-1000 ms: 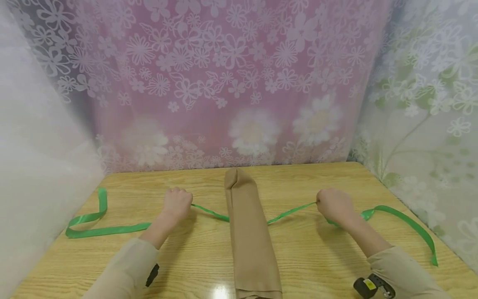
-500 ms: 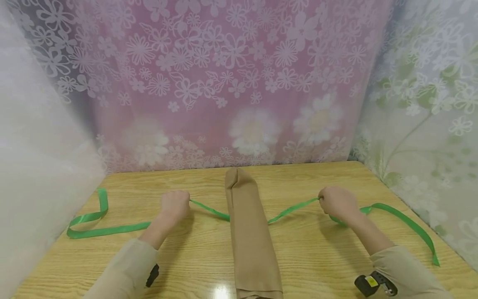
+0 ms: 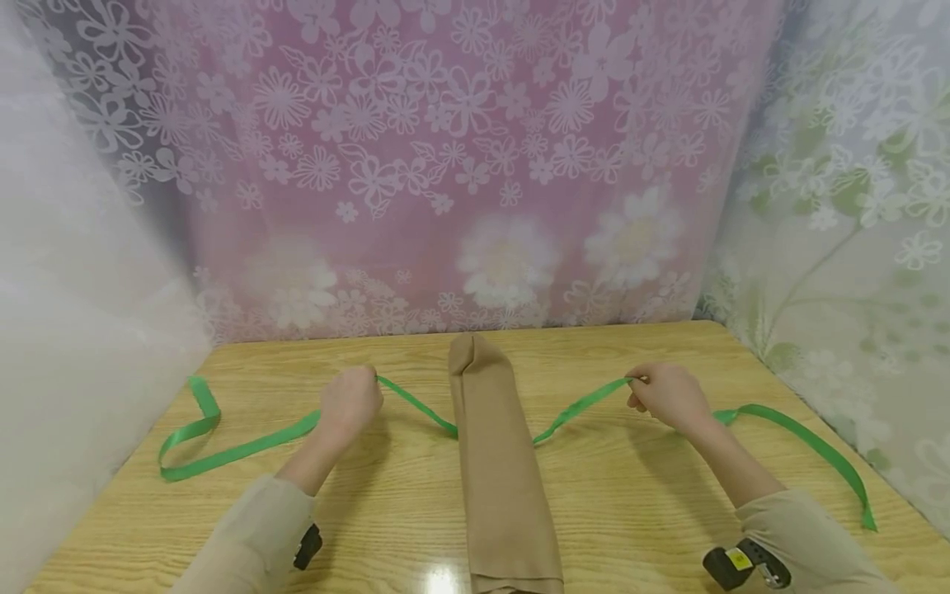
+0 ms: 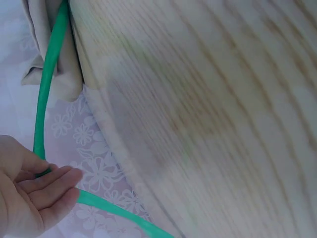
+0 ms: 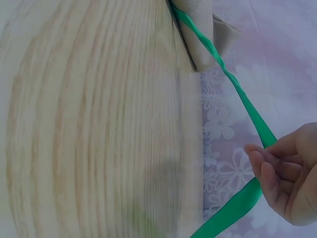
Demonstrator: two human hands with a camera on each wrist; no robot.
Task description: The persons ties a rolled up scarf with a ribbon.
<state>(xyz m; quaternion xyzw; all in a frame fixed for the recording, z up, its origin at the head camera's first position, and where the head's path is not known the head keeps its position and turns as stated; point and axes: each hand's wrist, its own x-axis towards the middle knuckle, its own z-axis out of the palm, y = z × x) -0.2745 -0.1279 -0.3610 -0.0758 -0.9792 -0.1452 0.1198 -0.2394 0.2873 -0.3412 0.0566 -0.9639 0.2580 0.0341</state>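
A long brown folded cloth bundle (image 3: 500,462) lies lengthwise on the table, its rounded tip at the far end. A green ribbon (image 3: 423,410) runs beneath it and rises on both sides. To the left of the bundle, my left hand (image 3: 350,406) pinches the ribbon above the table; in the left wrist view its thumb and forefinger grip it. On the other side my right hand (image 3: 671,398) pinches the ribbon between thumb and fingertips, also in the right wrist view. The loose left end (image 3: 196,429) and right end (image 3: 816,445) trail on the wood.
The wooden table (image 3: 586,511) reaches back to a pink flowered curtain (image 3: 475,165). A white sheet (image 3: 82,289) hangs on the left and a flowered curtain (image 3: 839,247) on the right. Black wrist cameras sit on both forearms, the right one (image 3: 731,568) with a yellow label.
Both hands have risen slightly, lifting the ribbon higher on each side of the bundle. The left tail has slid a little to the right. The bundle has stayed in place.
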